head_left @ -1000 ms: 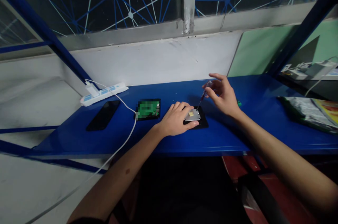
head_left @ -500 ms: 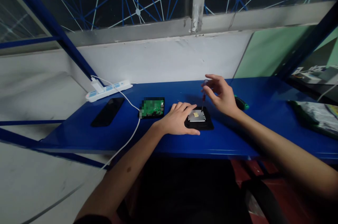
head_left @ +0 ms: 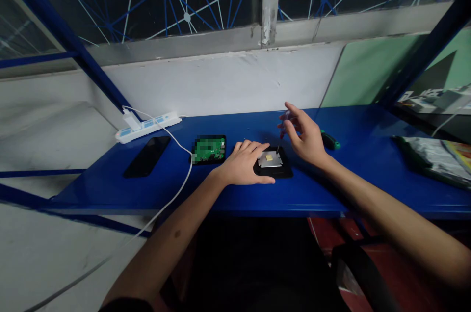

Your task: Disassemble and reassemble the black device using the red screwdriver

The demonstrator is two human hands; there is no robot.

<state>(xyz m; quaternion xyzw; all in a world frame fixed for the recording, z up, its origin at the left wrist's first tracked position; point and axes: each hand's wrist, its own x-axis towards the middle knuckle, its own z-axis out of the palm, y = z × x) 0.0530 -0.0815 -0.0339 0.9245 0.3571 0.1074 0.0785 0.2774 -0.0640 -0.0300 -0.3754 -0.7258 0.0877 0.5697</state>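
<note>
A black case [head_left: 284,170] with a silver metal plate [head_left: 275,162] lies flat on the table, a small yellowish square [head_left: 269,158] on the plate. My left hand [head_left: 243,162] grips the case from its left side, the index finger along the far edge and the thumb along the near edge. Above the case's far right part, my right hand [head_left: 307,138] is closed loosely on the handle of a screwdriver [head_left: 287,116]. The screwdriver stands nearly upright, its shaft reaching down to the plate's far right corner. Whether the tip sits in a screw is too small to tell.
Left of the case lies a black shell with a green circuit board [head_left: 208,149], partly pixelated. Further left are a black phone [head_left: 147,156] and a white power strip [head_left: 149,127] with a trailing cable. A green-and-black tool [head_left: 330,140] and a plastic bag [head_left: 434,157] lie right.
The view has shifted slightly, moving everything a little leftward. My right fingers have changed their hold on the screwdriver handle, the index finger now more raised. My left hand stays on the case.
</note>
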